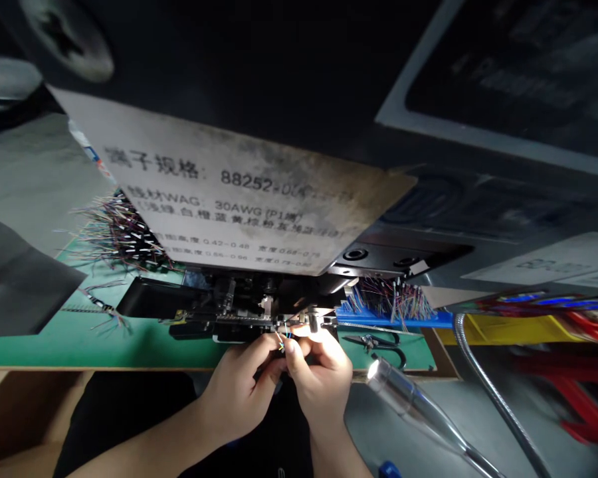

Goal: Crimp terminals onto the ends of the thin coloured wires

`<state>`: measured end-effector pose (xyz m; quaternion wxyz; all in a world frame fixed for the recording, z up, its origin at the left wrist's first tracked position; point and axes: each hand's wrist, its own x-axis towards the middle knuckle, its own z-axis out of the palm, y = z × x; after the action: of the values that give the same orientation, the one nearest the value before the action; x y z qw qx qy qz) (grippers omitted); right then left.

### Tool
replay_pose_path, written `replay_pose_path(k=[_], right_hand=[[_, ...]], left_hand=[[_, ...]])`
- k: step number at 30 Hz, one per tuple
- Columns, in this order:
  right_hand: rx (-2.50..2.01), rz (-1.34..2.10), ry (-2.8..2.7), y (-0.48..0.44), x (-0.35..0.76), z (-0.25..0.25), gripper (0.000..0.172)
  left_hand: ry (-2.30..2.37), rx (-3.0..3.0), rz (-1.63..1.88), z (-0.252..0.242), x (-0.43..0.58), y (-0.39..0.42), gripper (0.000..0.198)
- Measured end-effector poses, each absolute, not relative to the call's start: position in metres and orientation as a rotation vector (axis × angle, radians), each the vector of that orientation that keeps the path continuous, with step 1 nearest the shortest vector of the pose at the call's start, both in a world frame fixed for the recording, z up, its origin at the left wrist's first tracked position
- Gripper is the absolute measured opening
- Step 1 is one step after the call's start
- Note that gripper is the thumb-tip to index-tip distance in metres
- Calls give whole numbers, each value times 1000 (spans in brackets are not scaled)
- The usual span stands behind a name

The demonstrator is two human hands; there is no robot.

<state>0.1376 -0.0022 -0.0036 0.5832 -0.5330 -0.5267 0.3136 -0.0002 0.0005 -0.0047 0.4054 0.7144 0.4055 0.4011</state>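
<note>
My left hand and my right hand meet at the front of a dark crimping machine. Thin coloured wires stick up between my fingertips, close to the lit working point of the machine. Both hands are closed in a pinch on these wires; their lower parts are hidden by my fingers. The machine's body, with a white printed label, fills the upper view. A strip of small metal terminals appears to run along the machine just left of my hands.
A large bundle of wires lies at the left on the green mat. More wires sit in a blue tray at the right. Cutting pliers lie beside my right hand. A metal gooseneck lamp shines from the lower right.
</note>
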Motion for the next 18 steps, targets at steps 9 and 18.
replay_pose_path(k=[9,18], right_hand=[[-1233,774,-1254,-1,141,3,4],[-1203,744,-1302,-1,144,0,8]], left_hand=[[1012,1835,928,-7,-2,2,13],[973,1823,925,-6,-2,1,16]])
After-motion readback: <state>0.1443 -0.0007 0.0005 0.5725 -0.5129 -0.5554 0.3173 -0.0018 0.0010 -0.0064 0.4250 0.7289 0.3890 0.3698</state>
